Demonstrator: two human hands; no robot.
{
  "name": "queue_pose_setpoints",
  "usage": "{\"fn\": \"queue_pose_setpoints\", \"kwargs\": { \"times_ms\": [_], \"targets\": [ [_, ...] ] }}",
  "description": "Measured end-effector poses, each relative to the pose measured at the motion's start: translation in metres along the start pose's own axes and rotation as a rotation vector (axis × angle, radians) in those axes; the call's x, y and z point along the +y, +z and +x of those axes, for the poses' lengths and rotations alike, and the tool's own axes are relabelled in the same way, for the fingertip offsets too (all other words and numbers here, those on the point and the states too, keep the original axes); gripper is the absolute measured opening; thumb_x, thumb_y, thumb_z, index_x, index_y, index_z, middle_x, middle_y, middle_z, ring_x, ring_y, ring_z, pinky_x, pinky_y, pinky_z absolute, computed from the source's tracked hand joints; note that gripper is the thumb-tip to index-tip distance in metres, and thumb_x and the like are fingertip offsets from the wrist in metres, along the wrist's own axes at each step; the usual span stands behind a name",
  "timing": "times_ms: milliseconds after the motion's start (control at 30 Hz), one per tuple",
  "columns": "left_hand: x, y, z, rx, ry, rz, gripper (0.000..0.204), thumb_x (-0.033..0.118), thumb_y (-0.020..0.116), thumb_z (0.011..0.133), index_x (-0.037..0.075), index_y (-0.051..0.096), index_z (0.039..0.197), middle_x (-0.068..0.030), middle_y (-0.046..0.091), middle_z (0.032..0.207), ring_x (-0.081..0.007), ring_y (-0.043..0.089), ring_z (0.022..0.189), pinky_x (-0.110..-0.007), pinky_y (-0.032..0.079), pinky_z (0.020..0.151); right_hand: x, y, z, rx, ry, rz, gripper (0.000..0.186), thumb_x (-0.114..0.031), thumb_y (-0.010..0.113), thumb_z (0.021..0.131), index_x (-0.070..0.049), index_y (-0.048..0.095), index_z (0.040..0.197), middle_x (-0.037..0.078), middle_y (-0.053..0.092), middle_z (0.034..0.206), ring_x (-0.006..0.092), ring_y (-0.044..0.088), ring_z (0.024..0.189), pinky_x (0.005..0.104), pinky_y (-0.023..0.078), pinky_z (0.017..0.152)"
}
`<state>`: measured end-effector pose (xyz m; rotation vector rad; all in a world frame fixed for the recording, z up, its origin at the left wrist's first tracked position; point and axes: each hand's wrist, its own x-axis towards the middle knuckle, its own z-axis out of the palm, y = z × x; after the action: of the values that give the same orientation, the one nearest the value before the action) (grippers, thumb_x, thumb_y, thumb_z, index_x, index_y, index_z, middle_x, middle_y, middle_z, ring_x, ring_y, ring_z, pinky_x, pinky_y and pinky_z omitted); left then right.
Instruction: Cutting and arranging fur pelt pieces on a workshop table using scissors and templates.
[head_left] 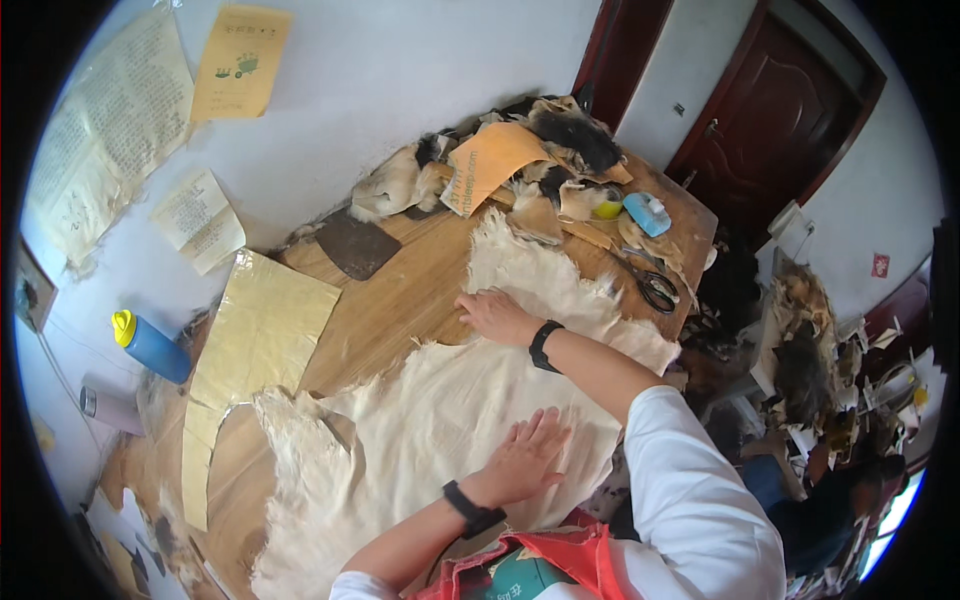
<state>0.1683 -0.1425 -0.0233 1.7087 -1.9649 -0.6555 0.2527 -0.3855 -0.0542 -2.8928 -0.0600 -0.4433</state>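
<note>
A large cream-white animal hide lies spread over the wooden table in front of me, its edges ragged and furry. My left hand rests flat on the hide's near part, fingers stretched out and palm down. Farther off, my right hand lies on the hide's narrower part. Its fingers reach the left edge and are somewhat bent but apart, with nothing visible in them. A black band circles each wrist.
A golden-tan pattern sheet lies left, near a blue bottle and a pink cup. A dark brown flat piece, an orange sheet, fur scraps, a blue-white pack and black-handled scissors lie at the back.
</note>
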Motion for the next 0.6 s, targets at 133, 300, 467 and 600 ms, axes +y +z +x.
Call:
{"fn": "queue_pose_setpoints", "kwargs": {
  "times_ms": [133, 300, 467, 600],
  "targets": [
    [-0.006, 0.017, 0.019, -0.01, 0.038, 0.195, 0.093, 0.054, 0.067, 0.078, 0.017, 0.025, 0.153, -0.0158, 0.017, 0.16, -0.0347, 0.018, 0.147, -0.06, 0.024, 0.111, -0.003, 0.003, 0.007, -0.1, 0.095, 0.025, 0.026, -0.032, 0.054, 0.096, -0.007, 0.053, 0.101, 0.015, 0.066, 0.071, 0.0362, 0.064, 0.07, 0.046, 0.048, 0.067],
    [-0.012, 0.019, 0.026, -0.055, 0.043, 0.174, 0.098, 0.06, 0.067, 0.074, 0.019, 0.026, 0.153, -0.0131, 0.015, 0.161, -0.0338, 0.015, 0.148, -0.063, 0.02, 0.111, 0.0, 0.012, 0.015, -0.157, 0.089, -0.039, 0.032, -0.038, 0.05, 0.098, -0.007, 0.053, 0.098, 0.016, 0.062, 0.062, 0.0373, 0.064, 0.064, 0.0488, 0.048, 0.063],
    [-0.003, 0.011, 0.029, -0.04, 0.033, 0.159, 0.105, 0.062, 0.072, 0.066, 0.02, 0.03, 0.152, -0.0141, 0.016, 0.16, -0.0338, 0.014, 0.148, -0.065, 0.02, 0.109, 0.016, 0.008, 0.033, -0.094, 0.103, 0.007, 0.032, -0.039, 0.051, 0.097, -0.008, 0.056, 0.097, 0.017, 0.062, 0.061, 0.0392, 0.063, 0.064, 0.0503, 0.048, 0.062],
    [-0.013, 0.014, 0.029, 0.04, 0.026, 0.182, 0.105, 0.061, 0.074, 0.065, 0.019, 0.031, 0.151, -0.0149, 0.018, 0.16, -0.0344, 0.016, 0.148, -0.065, 0.02, 0.109, 0.009, 0.01, 0.043, -0.145, 0.076, -0.055, 0.032, -0.039, 0.049, 0.097, -0.008, 0.059, 0.099, 0.017, 0.064, 0.066, 0.04, 0.065, 0.068, 0.0506, 0.05, 0.064]
  ]
}}
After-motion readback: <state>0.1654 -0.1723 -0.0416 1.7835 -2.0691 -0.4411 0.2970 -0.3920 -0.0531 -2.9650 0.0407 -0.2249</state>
